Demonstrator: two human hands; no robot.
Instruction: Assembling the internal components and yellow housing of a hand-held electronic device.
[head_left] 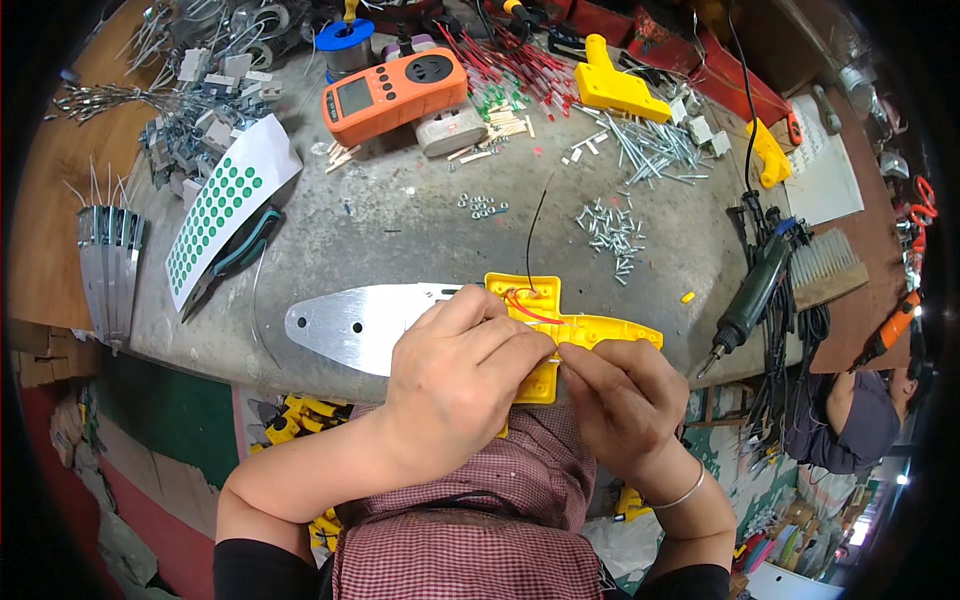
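Note:
A yellow plastic housing half (600, 330) lies open at the table's front edge, with its handle to the right. Red wires (528, 308) run inside it, and a thin black wire (530, 235) sticks up from its far end. From its left side extends a flat silver metal blade (350, 325) with dark holes. My left hand (465, 370) rests over the blade's root and the housing, its fingers pinched together. Opposite it, my right hand (625, 395) is closed, thumb and forefinger nearly meeting the left fingertips over the housing. Whatever the fingertips pinch is too small to make out.
Loose screws (610, 235), nuts (482, 206) and long bolts (655, 145) lie beyond the housing. An orange meter (395, 95) stands at the back. Pliers (235, 250) sit under a sheet of green dots (230, 205). A dark electric screwdriver (750, 295) and a brush (825, 268) are at right.

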